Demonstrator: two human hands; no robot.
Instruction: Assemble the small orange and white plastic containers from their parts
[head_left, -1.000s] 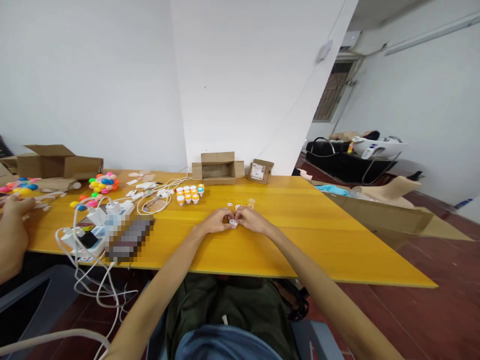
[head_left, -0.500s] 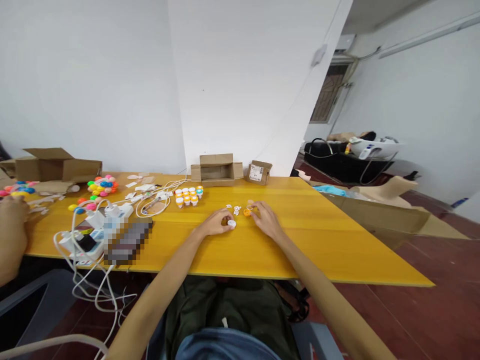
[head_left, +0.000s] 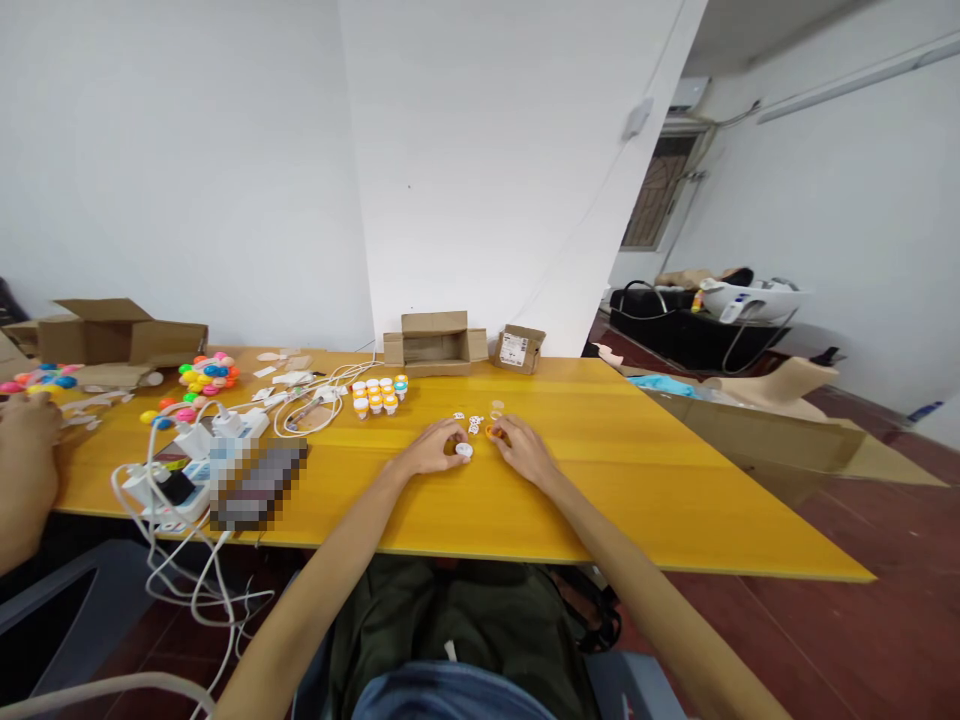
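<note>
Drawn in from its spread pose of half a second earlier, the right hand (head_left: 527, 455) had closed its fingertips on a small orange plastic ring (head_left: 490, 432). Nearest the body, the front edge of the yellow wooden worktop (head_left: 637, 490) ran at 6 o'clock from both hands. The left hand (head_left: 431, 450) gripped a small round white plastic disc (head_left: 464, 452) between thumb and fingers, at the hand's 3 o'clock. From that disc the ring lay near 2 o'clock, a short gap apart; the right hand was the nearer one to it. Both pieces looked round, so neither offered a clear long axis. Small white printed pieces (head_left: 475, 426) sat just beyond, between 12 and 1 o'clock from the disc, and a clear round piece (head_left: 497, 409) lay just past the ring, near 12 o'clock. To the right, bare wood ran at 3 o'clock to the slanting side edge. Orange-and-white capped containers (head_left: 381, 396) stood grouped at the left hand's 10 to 11 o'clock. Farther back, an open brown cardboard box (head_left: 435, 352) stood at its 12 o'clock.
</note>
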